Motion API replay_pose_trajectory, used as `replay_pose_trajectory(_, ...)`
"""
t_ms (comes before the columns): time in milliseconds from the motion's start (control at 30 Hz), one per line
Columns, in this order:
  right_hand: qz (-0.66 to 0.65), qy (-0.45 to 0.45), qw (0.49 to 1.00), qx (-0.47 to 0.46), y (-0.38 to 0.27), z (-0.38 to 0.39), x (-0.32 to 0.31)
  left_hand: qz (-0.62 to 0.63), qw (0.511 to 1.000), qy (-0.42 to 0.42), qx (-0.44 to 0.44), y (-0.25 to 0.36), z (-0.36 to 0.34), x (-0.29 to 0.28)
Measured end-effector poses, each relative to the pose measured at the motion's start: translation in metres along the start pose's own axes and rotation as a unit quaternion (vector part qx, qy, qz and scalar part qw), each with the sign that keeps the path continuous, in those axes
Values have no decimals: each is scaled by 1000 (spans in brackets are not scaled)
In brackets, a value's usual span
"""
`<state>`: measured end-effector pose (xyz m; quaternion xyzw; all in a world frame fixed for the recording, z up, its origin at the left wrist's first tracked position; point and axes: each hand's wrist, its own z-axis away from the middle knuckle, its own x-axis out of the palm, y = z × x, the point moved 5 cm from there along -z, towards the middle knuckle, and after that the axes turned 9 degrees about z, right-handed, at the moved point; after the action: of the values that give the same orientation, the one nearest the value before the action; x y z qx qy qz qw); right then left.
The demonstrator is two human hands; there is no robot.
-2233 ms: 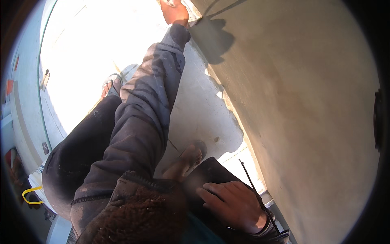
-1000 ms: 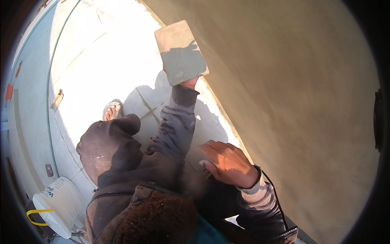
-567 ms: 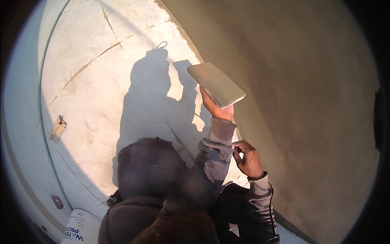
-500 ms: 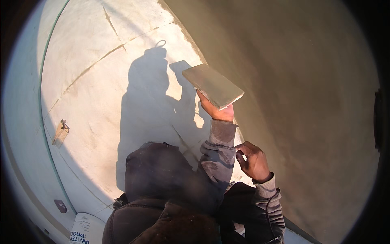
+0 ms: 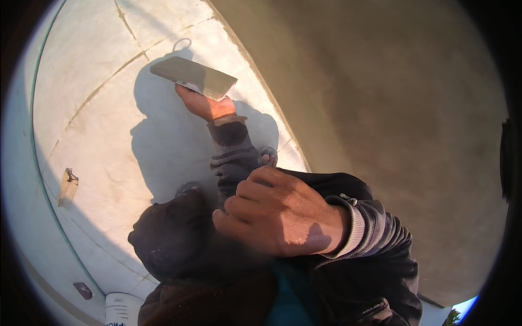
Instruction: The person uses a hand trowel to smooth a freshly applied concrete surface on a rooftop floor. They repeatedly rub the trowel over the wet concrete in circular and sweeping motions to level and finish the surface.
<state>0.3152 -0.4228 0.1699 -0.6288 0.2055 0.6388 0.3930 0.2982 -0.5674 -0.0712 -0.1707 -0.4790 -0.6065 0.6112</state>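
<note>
A: Where's the flat board [image 5: 202, 76]?
B: Up in the L hand [image 5: 205, 104], over the pale floor [image 5: 98, 125], to the left of the big brown wall [image 5: 380, 136]
A: Is the L grip closed?
B: Yep, it's closed on the board, holding it by the side near us, w/ the flat face up and tilted a bit
A: Does the board touch the wall?
B: Nope, looks apart from it
A: OK, and the R hand [image 5: 280, 217]?
B: It's in front of the tummy, back side up, fingers bent in. Idk if the R grip has anything, b/c the palm's hidden
A: What else is abt?
B: A big shadow [image 5: 163, 141] on the floor, and a foot [image 5: 268, 157] near the wall. Over on the left there's a small tan thing [image 5: 67, 187] by a thin green line [image 5: 35, 108]
A: Anything lower down?
B: Yep, part of a white bucket [image 5: 124, 308], w/ a small dark thing [image 5: 82, 290] near it
</note>
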Motion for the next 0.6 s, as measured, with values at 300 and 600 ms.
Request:
replay_pose_trajectory(300, -51, 127, 977, -163, 27, -28, 39, -220, 967, -108, 64, -40, -26, 34)
replay_pose_trajectory(600, -153, 62, 972, -169, 62, -47, 18, -480, 839, -214, 138, -179, 1, 37)
